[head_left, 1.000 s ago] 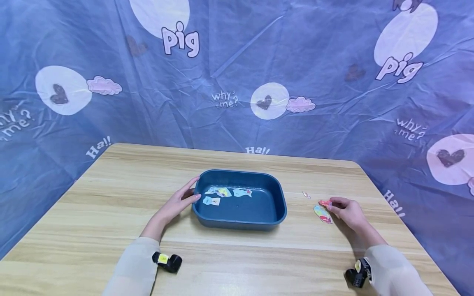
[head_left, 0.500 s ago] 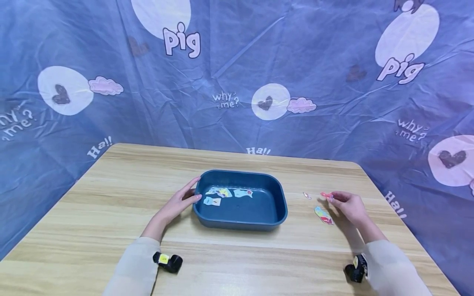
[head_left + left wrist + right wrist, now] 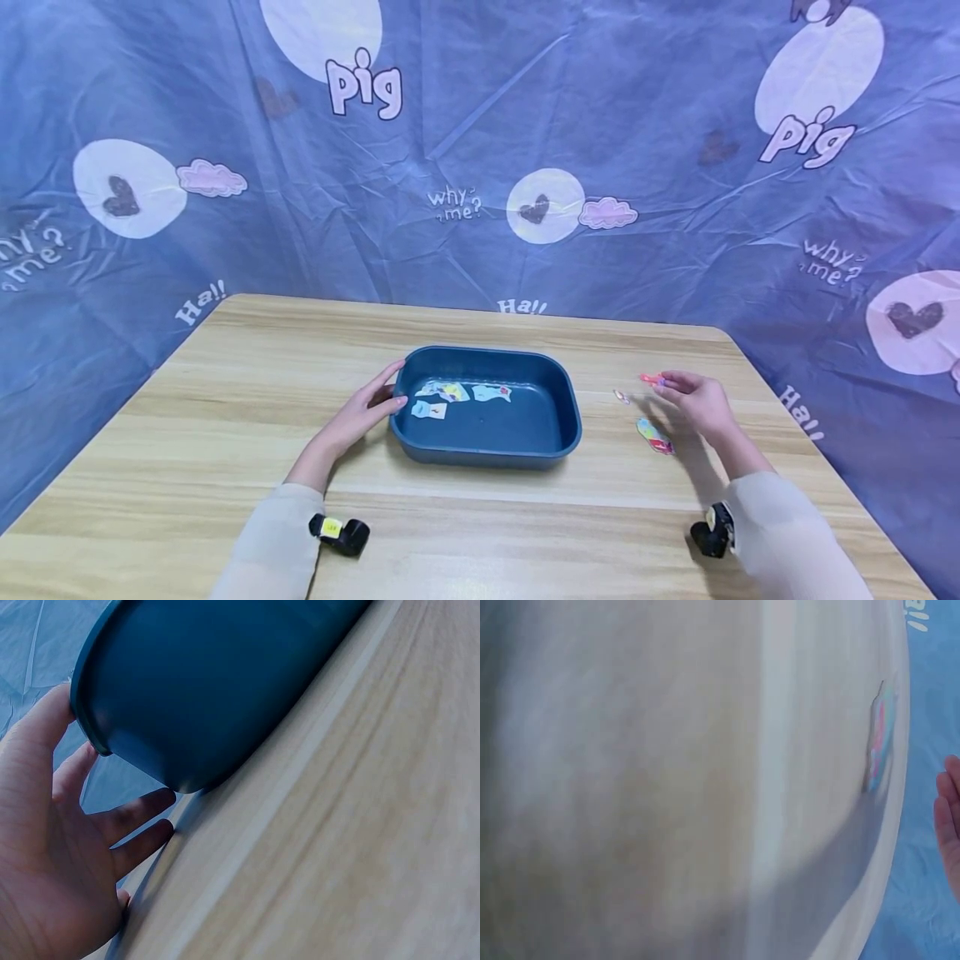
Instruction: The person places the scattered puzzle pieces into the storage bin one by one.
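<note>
A dark blue rectangular plastic basin point(image 3: 487, 457) stands mid-table. My left hand point(image 3: 366, 414) holds its left end, thumb and a finger at the rim; in the left wrist view, other fingers spread below it by the basin wall. Inside lie several flat paper cutouts, among them a light blue one point(image 3: 491, 392). My right hand point(image 3: 701, 400) pinches a small red-orange cutout point(image 3: 650, 379) between thumb and fingertips, lifted off the table. Beneath that hand lies a blue, yellow and red cutout point(image 3: 656, 436). A tiny whitish cutout point(image 3: 621, 397) lies just left of it.
The light wooden table point(image 3: 480, 533) runs up to a blue printed cloth point(image 3: 465, 150) behind and at both sides. Bare tabletop separates the basin from the loose cutouts at right. A black camera point(image 3: 341, 533) is strapped to each wrist.
My right hand has lifted the red-orange cutout from beside the multicoloured one and carried it farther back and slightly left. My left hand and the basin have stayed in place.
</note>
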`<state>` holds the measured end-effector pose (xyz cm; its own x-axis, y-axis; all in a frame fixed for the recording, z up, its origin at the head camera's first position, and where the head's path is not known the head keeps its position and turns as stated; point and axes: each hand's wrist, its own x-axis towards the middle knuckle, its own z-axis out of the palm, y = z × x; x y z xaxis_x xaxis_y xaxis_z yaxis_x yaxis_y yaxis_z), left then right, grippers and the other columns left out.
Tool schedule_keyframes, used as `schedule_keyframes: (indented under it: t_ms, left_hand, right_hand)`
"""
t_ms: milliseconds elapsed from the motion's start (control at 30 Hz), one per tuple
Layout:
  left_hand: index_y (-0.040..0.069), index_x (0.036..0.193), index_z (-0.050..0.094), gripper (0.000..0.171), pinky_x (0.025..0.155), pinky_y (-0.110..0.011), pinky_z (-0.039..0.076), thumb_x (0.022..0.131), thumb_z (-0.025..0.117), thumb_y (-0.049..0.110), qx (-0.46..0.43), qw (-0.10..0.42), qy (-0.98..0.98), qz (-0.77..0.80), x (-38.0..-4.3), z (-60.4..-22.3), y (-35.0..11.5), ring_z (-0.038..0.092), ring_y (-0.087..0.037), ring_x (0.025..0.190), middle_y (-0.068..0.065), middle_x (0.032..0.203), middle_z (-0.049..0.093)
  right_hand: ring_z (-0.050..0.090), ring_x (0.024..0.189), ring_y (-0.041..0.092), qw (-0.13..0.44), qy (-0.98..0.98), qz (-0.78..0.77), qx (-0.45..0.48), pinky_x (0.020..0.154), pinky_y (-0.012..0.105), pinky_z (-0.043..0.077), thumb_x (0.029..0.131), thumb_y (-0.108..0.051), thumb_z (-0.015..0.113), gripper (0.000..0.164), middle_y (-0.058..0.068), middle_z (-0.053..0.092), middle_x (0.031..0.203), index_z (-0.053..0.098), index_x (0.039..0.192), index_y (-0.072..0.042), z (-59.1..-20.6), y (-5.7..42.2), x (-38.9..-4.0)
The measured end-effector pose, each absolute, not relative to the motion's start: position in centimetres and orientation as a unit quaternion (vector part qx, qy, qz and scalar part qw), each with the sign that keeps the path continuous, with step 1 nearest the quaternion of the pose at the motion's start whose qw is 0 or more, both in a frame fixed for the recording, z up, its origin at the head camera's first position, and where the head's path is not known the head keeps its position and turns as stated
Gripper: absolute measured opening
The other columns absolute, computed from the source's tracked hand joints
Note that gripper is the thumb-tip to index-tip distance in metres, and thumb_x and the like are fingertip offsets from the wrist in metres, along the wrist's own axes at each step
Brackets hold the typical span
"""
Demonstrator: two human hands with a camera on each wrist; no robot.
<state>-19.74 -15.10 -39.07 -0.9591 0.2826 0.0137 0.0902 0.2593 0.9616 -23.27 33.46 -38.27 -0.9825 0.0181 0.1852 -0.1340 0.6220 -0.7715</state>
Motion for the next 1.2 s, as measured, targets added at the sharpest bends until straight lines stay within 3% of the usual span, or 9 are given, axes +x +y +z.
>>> schedule_keyframes:
  t_ms: [167, 333, 467, 633, 800, 900, 1200]
  left_hand:
    - [0.018, 0.137, 0.023, 0.057, 0.096, -0.049, 0.021, 0.087, 0.051, 0.019, 0.115, 0.08, 0.791, 0.595, -19.7, -39.1, -15.1, 0.027, -0.034, 0.12, -0.021, 0.133, 0.028]
    - [0.017, 0.137, 0.023, 0.057, 0.096, -0.049, 0.021, 0.087, 0.051, 0.019, 0.116, 0.079, 0.791, 0.595, -19.7, -39.1, -15.1, 0.027, -0.034, 0.12, -0.021, 0.133, 0.028]
    - [0.017, 0.137, 0.023, 0.057, 0.095, -0.05, 0.021, 0.087, 0.051, 0.02, 0.116, 0.079, 0.793, 0.593, -19.7, -39.1, -15.1, 0.027, -0.034, 0.12, -0.021, 0.133, 0.028]
    - [0.018, 0.137, 0.023, 0.057, 0.096, -0.05, 0.019, 0.087, 0.051, 0.021, 0.113, 0.082, 0.793, 0.593, -19.7, -39.1, -15.1, 0.025, -0.035, 0.121, -0.021, 0.135, 0.026]
    - [0.018, 0.137, 0.023, 0.057, 0.096, -0.05, 0.019, 0.088, 0.051, 0.021, 0.113, 0.082, 0.791, 0.595, -19.8, -39.1, -15.1, 0.025, -0.034, 0.121, -0.021, 0.135, 0.026]
    - [0.018, 0.137, 0.023, 0.057, 0.096, -0.05, 0.02, 0.087, 0.051, 0.02, 0.114, 0.081, 0.792, 0.595, -19.8, -39.2, -15.1, 0.026, -0.034, 0.121, -0.021, 0.134, 0.027]
    - [0.018, 0.137, 0.023, 0.057, 0.096, -0.05, 0.02, 0.087, 0.051, 0.02, 0.118, 0.081, 0.791, 0.595, -19.7, -39.1, -15.1, 0.026, -0.034, 0.121, -0.021, 0.134, 0.028]
  right_hand:
    - [0.056, 0.081, 0.0, 0.082, -0.877, 0.473, 0.02, 0.067, 0.01, 0.042, 0.078, -0.025, 0.064, 0.052, 0.016, 0.061, 0.096, 0.05, 0.111, 0.012, -38.4, 33.0, -24.0]
    - [0.058, 0.086, 0.009, 0.08, -0.86, 0.502, 0.036, 0.069, 0.014, 0.044, 0.077, -0.026, 0.065, 0.051, 0.014, 0.061, 0.098, 0.052, 0.113, 0.007, -39.1, 33.1, -25.2]
    - [0.058, 0.086, 0.006, 0.08, -0.842, 0.531, 0.046, 0.07, 0.013, 0.044, 0.076, -0.026, 0.066, 0.048, 0.006, 0.063, 0.097, 0.055, 0.113, 0.001, -40.1, 33.3, -26.5]
    - [0.057, 0.09, 0.011, 0.079, -0.849, 0.52, 0.057, 0.073, 0.016, 0.044, 0.078, -0.026, 0.064, 0.048, 0.014, 0.06, 0.102, 0.053, 0.114, 0.003, -38.0, 31.0, -25.7]
    - [0.055, 0.089, 0.003, 0.07, -0.861, 0.5, 0.065, 0.073, 0.013, 0.042, 0.081, -0.026, 0.061, 0.052, 0.025, 0.052, 0.108, 0.047, 0.116, 0.01, -34.8, 27.6, -24.0]
    - [0.054, 0.085, -0.002, 0.07, -0.855, 0.509, 0.074, 0.072, 0.012, 0.042, 0.08, -0.024, 0.061, 0.051, 0.025, 0.053, 0.108, 0.048, 0.115, 0.01, -34.3, 26.4, -24.0]
    - [0.056, 0.088, 0.003, 0.074, -0.838, 0.533, 0.088, 0.072, 0.014, 0.043, 0.078, -0.018, 0.064, 0.046, 0.024, 0.055, 0.105, 0.051, 0.113, 0.008, -33.7, 23.6, -24.5]
